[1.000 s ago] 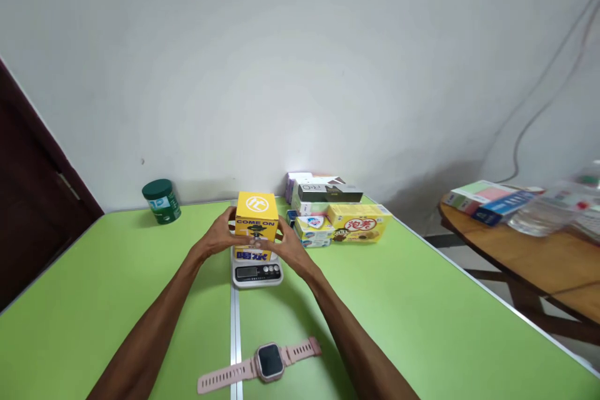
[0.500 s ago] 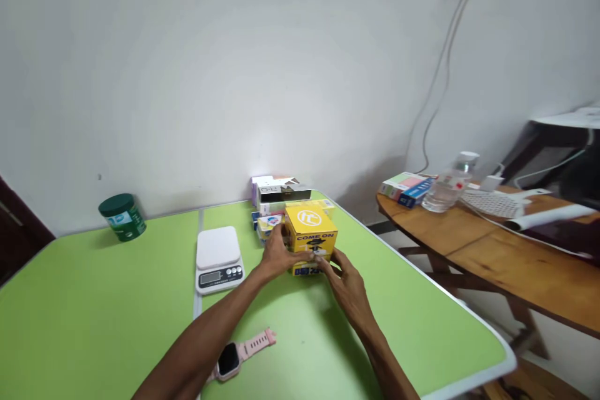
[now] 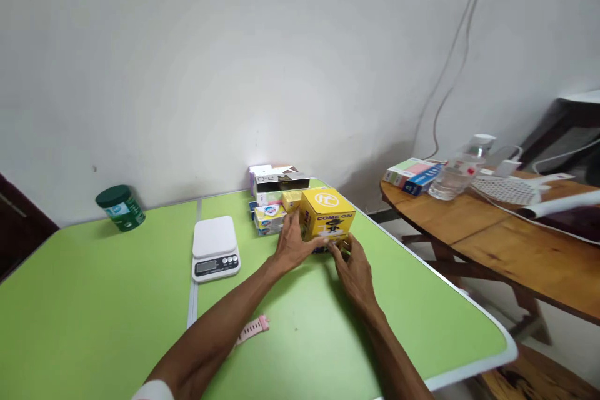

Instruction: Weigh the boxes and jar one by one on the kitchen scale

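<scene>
A yellow box [image 3: 327, 212] marked "COME ON" is gripped at its lower part between both my hands, near the right edge of the green table [image 3: 117, 300]. My left hand [image 3: 294, 244] presses its left side, with the thumb across the front. My right hand [image 3: 352, 265] curls round the lower right corner. Whether the box rests on the table is hidden by my fingers. Just left of it sit a yellow-and-white soap box [image 3: 269, 220] and a smaller yellow box [image 3: 291, 199]. Behind them lies a black-and-white box [image 3: 282, 182].
A white kitchen scale [image 3: 215, 240] and a green jar [image 3: 120, 207] stand to the left. A pink watch strap [image 3: 253, 329] shows beside my left forearm. On the wooden table [image 3: 473, 231] at right are a water bottle [image 3: 462, 169] and a small carton [image 3: 412, 175].
My hands have shifted the yellow box to the right, uncovering the soap box and the smaller yellow box. My left forearm now covers the watch face. The view has tilted slightly.
</scene>
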`<state>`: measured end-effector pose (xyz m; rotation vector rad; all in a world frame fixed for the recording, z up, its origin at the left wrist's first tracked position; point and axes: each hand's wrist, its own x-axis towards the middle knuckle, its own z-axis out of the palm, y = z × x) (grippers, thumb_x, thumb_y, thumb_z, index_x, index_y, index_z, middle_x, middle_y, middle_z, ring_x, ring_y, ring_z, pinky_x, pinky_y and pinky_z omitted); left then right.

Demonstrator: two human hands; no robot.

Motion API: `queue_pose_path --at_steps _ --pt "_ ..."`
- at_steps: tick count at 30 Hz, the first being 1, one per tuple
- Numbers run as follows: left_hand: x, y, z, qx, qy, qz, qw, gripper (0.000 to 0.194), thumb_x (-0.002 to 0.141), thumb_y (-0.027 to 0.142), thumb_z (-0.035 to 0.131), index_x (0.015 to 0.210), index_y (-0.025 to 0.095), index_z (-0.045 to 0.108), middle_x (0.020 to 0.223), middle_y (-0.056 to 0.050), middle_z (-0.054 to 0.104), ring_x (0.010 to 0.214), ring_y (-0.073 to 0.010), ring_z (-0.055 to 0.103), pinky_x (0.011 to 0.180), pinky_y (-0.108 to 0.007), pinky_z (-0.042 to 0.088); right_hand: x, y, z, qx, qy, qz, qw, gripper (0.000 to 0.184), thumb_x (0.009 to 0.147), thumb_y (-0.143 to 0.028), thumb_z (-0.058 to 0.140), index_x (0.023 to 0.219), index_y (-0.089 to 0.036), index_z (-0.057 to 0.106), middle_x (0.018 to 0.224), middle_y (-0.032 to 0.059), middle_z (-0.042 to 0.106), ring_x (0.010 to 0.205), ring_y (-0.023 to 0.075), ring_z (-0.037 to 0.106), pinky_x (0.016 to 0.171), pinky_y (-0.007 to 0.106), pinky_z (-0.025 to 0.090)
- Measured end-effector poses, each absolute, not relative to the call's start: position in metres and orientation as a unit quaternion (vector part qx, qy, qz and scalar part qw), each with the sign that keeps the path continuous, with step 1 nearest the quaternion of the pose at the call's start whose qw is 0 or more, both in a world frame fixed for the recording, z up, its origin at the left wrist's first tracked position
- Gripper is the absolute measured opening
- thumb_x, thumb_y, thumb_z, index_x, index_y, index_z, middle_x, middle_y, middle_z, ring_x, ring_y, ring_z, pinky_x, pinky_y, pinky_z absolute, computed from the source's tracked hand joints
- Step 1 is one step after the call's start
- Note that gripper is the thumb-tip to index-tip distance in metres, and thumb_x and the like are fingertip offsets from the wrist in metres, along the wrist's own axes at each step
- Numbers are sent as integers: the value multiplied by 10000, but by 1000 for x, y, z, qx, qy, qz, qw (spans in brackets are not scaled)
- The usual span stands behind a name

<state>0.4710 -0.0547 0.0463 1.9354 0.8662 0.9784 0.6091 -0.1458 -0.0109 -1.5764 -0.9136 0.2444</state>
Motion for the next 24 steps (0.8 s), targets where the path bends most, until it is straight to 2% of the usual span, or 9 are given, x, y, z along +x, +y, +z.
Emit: queue_pose_path --at_steps 3,7,10,14,17,18,20,22,24 --pt "422 -64 50 774 304 408 377 764 794 457 830 1453 229 516 1467 -164 550 1281 -328 619 975 -491 600 606 -155 -13 -715 -358 94 593 801 777 -764 625 1322 -181 557 1297 218 647 1111 381 661 962 572 547" --pt "305 -50 47 718 372 518 280 411 904 374 701 1279 229 620 1245 -115 658 1054 -239 702 792 -380 630 592 -168 2 -755 -338 30 561 569 862 -683 544 1158 -199 589 1113 225 655 981 382 670 863 544 570" --pt "202 -32 30 634 502 553 201 309 919 367 656 1186 211 635 1191 -114 654 984 -225 693 785 -389 628 562 -161 21 -747 -381 -15 545 428 924 -619 488 1090 -237 583 1055 213 658 936 384 661 861 559 555" --pt "106 -14 2 514 628 557 180 370 845 324 714 1168 178 612 1207 -127 596 1025 -251 693 873 -466 630 467 -126 49 -629 -533 39 564 315 967 -553 505 1038 -264 608 1038 150 680 921 344 666 869 538 550" --pt "79 6 -11 483 643 568 176 481 805 276 758 1238 168 578 1261 -143 564 1101 -267 689 986 -499 595 357 -94 55 -498 -655 234 518 283 983 -524 512 1077 -285 630 1050 112 695 963 318 682 868 500 574" --pt "74 14 -14 474 645 573 175 522 796 261 767 1267 169 561 1281 -149 556 1130 -273 682 1020 -507 577 320 -84 50 -464 -680 300 482 306 981 -521 519 1151 -290 626 1099 112 692 995 319 683 888 506 579" --pt "65 33 -18 455 648 586 170 604 793 246 773 1335 174 515 1330 -164 534 1211 -289 651 1085 -521 535 251 -63 34 -418 -707 379 425 480 944 -507 586 1360 -271 551 1279 147 657 1163 344 652 990 538 558" --pt "52 53 -21 439 650 599 162 682 798 258 780 1396 175 463 1383 -181 504 1315 -306 589 1144 -526 486 197 -38 12 -426 -701 408 400 595 941 -461 585 1475 -230 461 1458 178 564 1352 354 556 1139 553 471" --pt "37 71 -23 428 652 606 157 766 792 298 803 1441 164 419 1428 -199 476 1387 -320 532 1185 -521 443 160 -9 -6 -468 -680 397 401 624 959 -395 527 1534 -194 393 1552 189 484 1460 349 458 1228 563 370"
